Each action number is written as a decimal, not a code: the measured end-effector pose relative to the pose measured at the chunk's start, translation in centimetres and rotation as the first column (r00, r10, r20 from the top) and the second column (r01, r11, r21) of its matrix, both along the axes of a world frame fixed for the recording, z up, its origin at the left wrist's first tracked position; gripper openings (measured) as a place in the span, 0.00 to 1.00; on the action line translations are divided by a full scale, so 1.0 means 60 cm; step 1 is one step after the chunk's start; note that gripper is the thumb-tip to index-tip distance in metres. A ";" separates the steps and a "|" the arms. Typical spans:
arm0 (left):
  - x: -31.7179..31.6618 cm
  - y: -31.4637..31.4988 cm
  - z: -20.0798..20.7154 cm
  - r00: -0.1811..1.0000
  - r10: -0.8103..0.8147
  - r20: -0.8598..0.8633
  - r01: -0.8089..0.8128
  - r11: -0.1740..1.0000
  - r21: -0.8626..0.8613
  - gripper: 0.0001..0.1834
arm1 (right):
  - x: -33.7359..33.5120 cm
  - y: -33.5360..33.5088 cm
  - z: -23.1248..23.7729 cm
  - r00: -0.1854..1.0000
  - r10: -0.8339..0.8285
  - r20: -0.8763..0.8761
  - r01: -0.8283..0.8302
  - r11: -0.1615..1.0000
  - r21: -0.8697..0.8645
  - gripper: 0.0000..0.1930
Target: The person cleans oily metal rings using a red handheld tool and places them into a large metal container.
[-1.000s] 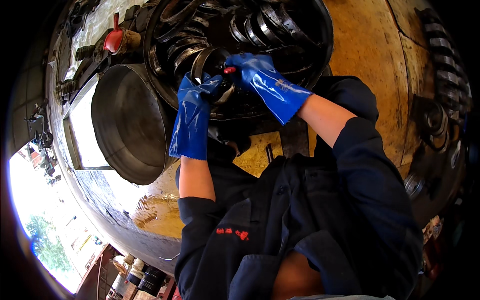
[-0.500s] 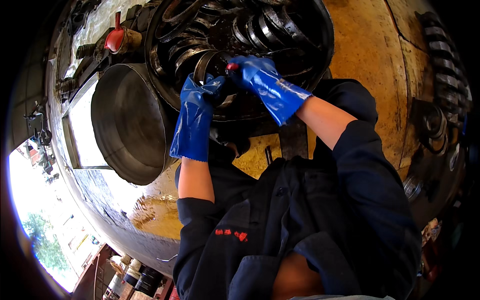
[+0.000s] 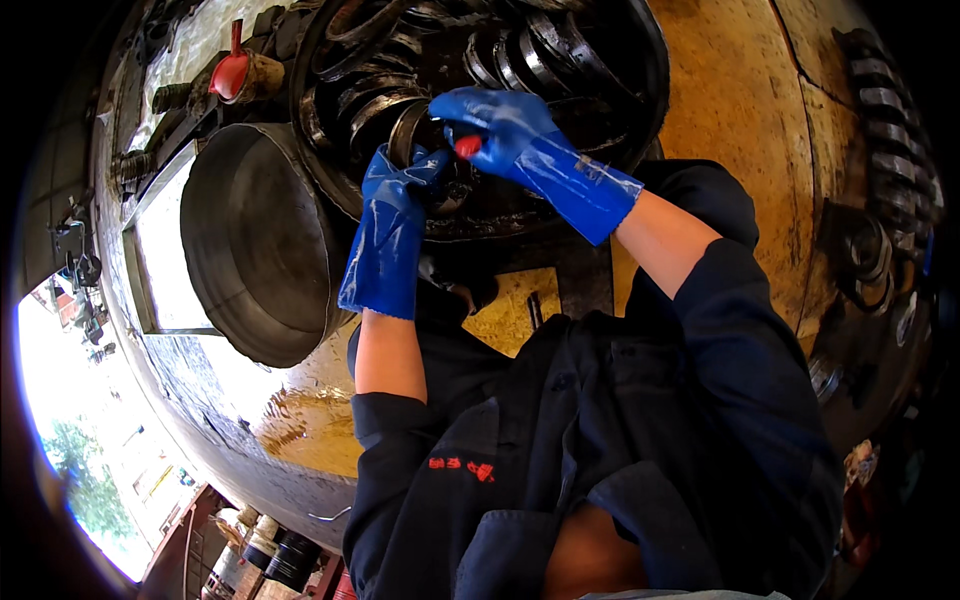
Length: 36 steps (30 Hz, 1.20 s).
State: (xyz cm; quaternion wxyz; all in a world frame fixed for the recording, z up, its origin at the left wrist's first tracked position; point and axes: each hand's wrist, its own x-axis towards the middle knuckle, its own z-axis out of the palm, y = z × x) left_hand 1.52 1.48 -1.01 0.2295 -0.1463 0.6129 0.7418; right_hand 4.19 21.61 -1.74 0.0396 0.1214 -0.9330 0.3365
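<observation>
Both my hands wear long blue rubber gloves and reach into a big black round basin (image 3: 335, 190) full of oily metal bearing rings. My left hand (image 3: 400, 185) grips a dark steel bearing ring (image 3: 408, 128) at the basin's near side. My right hand (image 3: 495, 125) is closed around a small red-handled tool (image 3: 467, 146) and presses it against that same ring. More grimy rings (image 3: 540, 50) lie stacked behind my hands.
A large empty steel bowl (image 3: 255, 245) stands to the left of the basin. A red funnel (image 3: 230, 72) sits on a container at the far left. Worn yellow floor (image 3: 740, 110) lies to the right, with dark metal parts (image 3: 870, 250) along its edge.
My right hand has shifted slightly left and closer to the ring, so the red tool now shows under my fingers. My left hand keeps its hold on the ring.
</observation>
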 end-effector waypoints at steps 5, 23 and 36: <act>-0.009 0.019 -0.014 1.000 -0.011 0.011 0.010 0.995 0.101 0.18 | -0.011 0.016 -0.091 0.777 -0.016 0.629 0.377 0.812 -0.445 0.16; -0.006 0.004 -0.005 0.996 -0.022 -0.089 0.027 0.998 0.060 0.16 | 0.000 -0.004 0.008 0.689 0.050 0.723 0.198 0.947 -0.254 0.19; -0.007 -0.011 -0.005 0.999 0.034 -0.032 -0.036 0.997 -0.061 0.15 | 0.003 -0.023 -0.015 0.993 0.111 0.027 -0.108 0.990 -0.090 0.26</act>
